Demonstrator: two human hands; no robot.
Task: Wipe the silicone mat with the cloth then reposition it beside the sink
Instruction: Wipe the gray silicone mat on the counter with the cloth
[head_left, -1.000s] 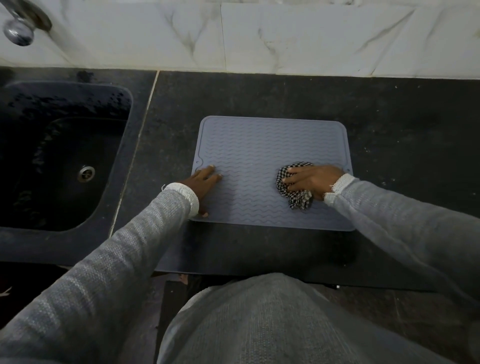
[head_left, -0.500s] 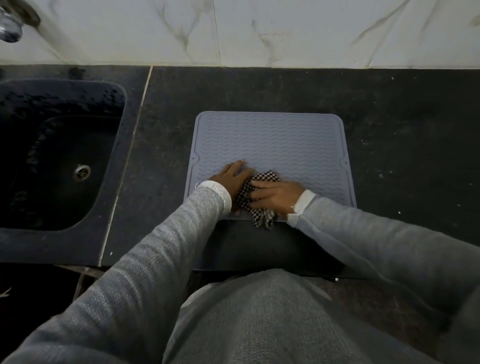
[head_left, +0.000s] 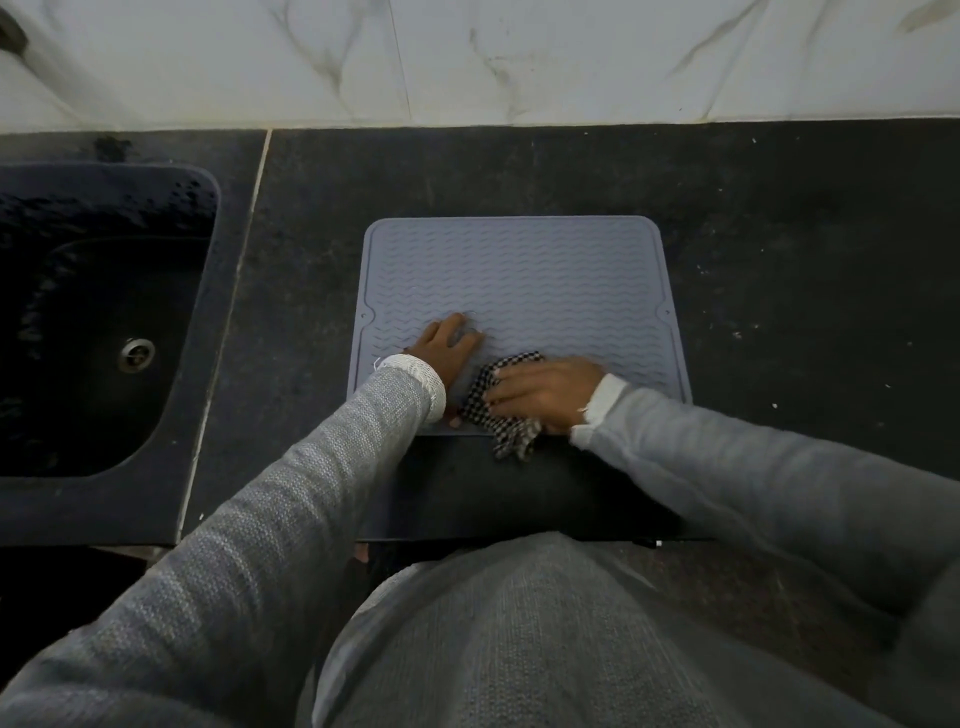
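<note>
A grey silicone mat (head_left: 519, 275) with a wavy ribbed surface lies flat on the dark counter (head_left: 779, 234), right of the sink (head_left: 93, 312). My left hand (head_left: 447, 348) rests flat on the mat's near left part, fingers straight. My right hand (head_left: 545, 392) presses a black-and-white checked cloth (head_left: 493, 400) onto the mat's near edge, fingers laid over it. Part of the cloth hangs past the mat's front edge. The two hands lie close together, the cloth between them.
The black sink has a metal drain (head_left: 136, 354) and wet spots on its walls. A pale seam (head_left: 234, 291) divides the sink slab from the counter. A white marble wall (head_left: 519, 57) stands behind. My grey-clothed body fills the bottom of the view.
My right hand slid the cloth leftward and toward the mat's near edge, stopping beside my left hand. My left hand shifted slightly right on the mat. The mat stayed in place.
</note>
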